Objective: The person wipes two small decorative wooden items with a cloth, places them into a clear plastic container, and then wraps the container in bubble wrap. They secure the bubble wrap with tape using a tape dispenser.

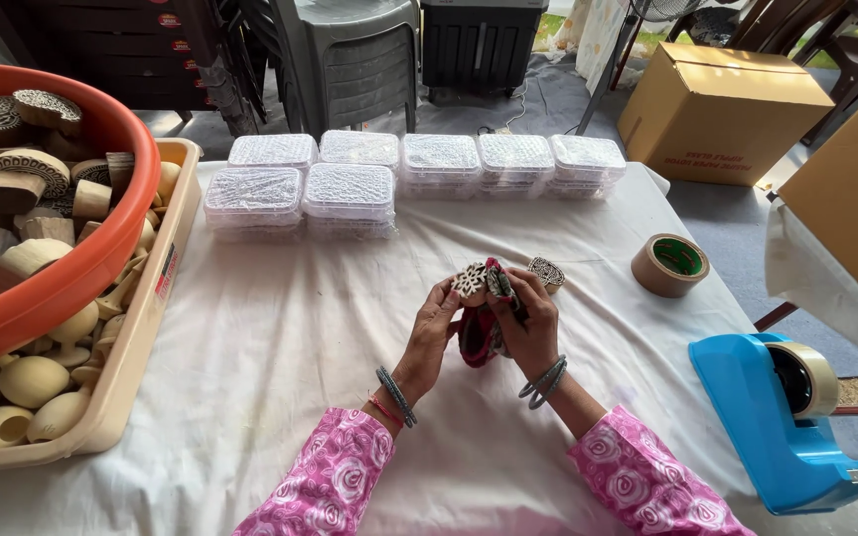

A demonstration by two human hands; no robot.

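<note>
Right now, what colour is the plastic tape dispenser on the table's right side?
Bright blue tape dispenser, holding a tan roll of tape; the head view shows it best.

Bright, even daylight, perhaps from behind; soft shadows, sharp focus, wide-angle bending at edges.

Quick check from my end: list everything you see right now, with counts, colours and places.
Carved wooden block: one, pale, in both hands.
Cloth: one, red-patterned, between the hands.
Second carved block: one, brown, behind the right hand.
Clear plastic boxes: seven stacks, far side of table.
Orange tub: one, left, full of wooden blocks.
Beige tray: one, under the tub.
Tape roll: one, brown, right.
Tape dispenser: one, blue, near right.
Cardboard boxes: two, far right.
Left hand, right hand: pink sleeves, bangles.
</note>
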